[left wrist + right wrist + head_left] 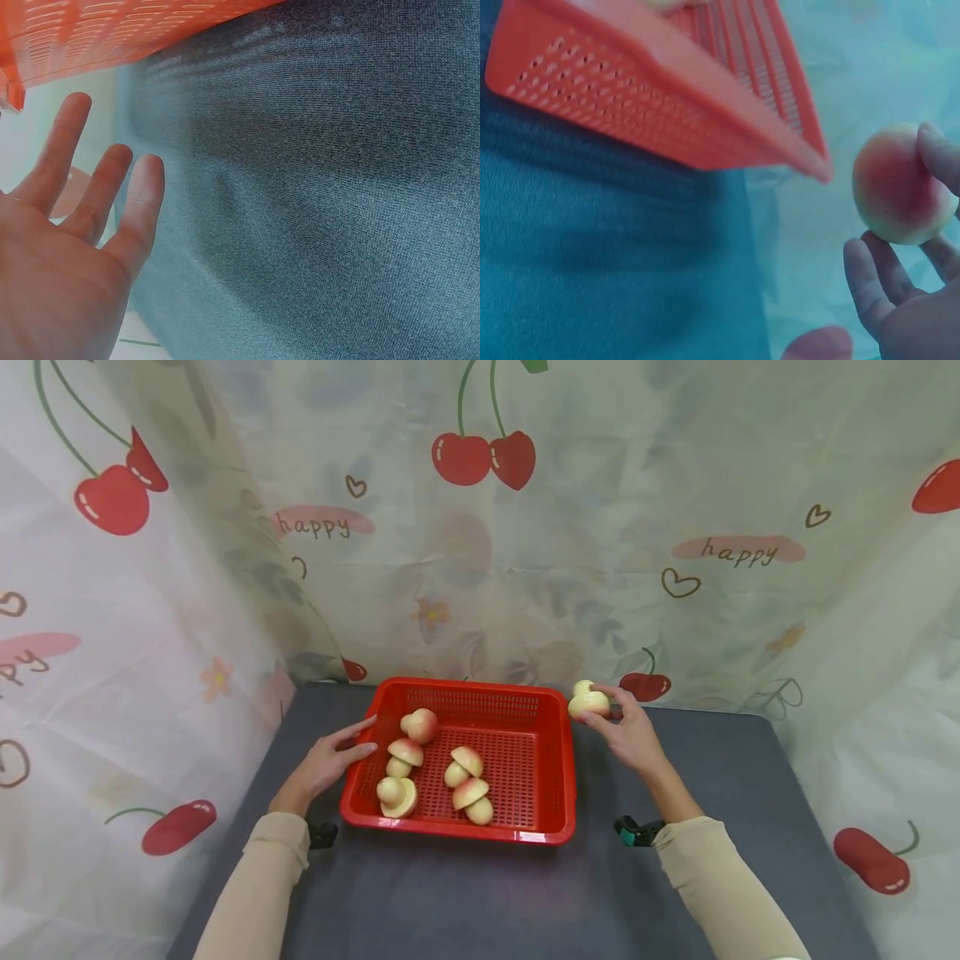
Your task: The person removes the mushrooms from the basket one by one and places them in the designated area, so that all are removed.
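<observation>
My right hand (628, 735) pinches a toy mushroom (588, 702) above the right rim of the red basket (480, 837). In the right wrist view the rounded pink cap of that mushroom (897, 184) shows between thumb and fingers. My left hand (327, 767) is at the basket's left side, fingers extended by the rim; in the left wrist view the fingers (144, 187) are straight and hold nothing. Several mushrooms lie inside the basket: one at the upper left (420, 725), others below it (398, 797), and two near the middle, one of them (472, 800) lower.
The basket stands on a dark grey tabletop (480, 902). A pale curtain (585, 527) printed with cherries and hearts hangs behind and at both sides. A dark strap device (636, 832) sits by the right wrist, another (322, 836) by the left.
</observation>
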### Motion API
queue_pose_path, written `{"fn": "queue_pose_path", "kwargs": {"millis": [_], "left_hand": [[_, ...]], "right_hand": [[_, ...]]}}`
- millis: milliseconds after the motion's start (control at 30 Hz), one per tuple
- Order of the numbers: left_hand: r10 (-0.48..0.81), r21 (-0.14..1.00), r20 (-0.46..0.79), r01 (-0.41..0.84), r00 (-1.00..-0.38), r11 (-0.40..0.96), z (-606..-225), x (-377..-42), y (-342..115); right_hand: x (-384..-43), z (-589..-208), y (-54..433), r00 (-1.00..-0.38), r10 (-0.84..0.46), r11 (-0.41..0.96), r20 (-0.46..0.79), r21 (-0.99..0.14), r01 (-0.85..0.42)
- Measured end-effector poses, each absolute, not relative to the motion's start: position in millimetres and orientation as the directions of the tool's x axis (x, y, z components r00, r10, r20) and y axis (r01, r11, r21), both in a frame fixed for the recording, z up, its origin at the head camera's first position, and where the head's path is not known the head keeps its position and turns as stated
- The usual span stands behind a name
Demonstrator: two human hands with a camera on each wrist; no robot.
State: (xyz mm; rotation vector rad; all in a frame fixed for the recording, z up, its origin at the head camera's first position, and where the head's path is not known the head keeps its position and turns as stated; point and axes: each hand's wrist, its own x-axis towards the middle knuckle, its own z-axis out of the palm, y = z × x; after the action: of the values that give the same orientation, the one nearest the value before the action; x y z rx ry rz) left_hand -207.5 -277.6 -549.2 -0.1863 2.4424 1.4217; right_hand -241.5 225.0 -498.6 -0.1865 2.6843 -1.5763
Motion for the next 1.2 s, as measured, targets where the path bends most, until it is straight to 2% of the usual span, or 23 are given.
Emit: {"fn": "queue_pose_path", "kwargs": {"millis": [533,900,1200], "left_hand": [[0.059,0.809,-0.348,-0.268,-0.936,0.523,-547.8,-207.1,-278.9],[0.064,0.813,-0.357,-0.276,-0.932,0.512,-547.5,-206.9,-277.7],[0.048,0.801,-0.369,-0.291,-0.928,0.524,-546.8,-210.0,-277.5]], "right_hand": [[-252.8,-540.3,270.9,-0.99,0.094,0.361,-0.108,-0.923,0.135],[-247.6,-564.0,299.3,-0.971,0.185,0.417,-0.154,-0.882,0.22],[-251.1,-577.8,308.2,-0.963,0.209,0.436,-0.169,-0.866,0.246]]}}
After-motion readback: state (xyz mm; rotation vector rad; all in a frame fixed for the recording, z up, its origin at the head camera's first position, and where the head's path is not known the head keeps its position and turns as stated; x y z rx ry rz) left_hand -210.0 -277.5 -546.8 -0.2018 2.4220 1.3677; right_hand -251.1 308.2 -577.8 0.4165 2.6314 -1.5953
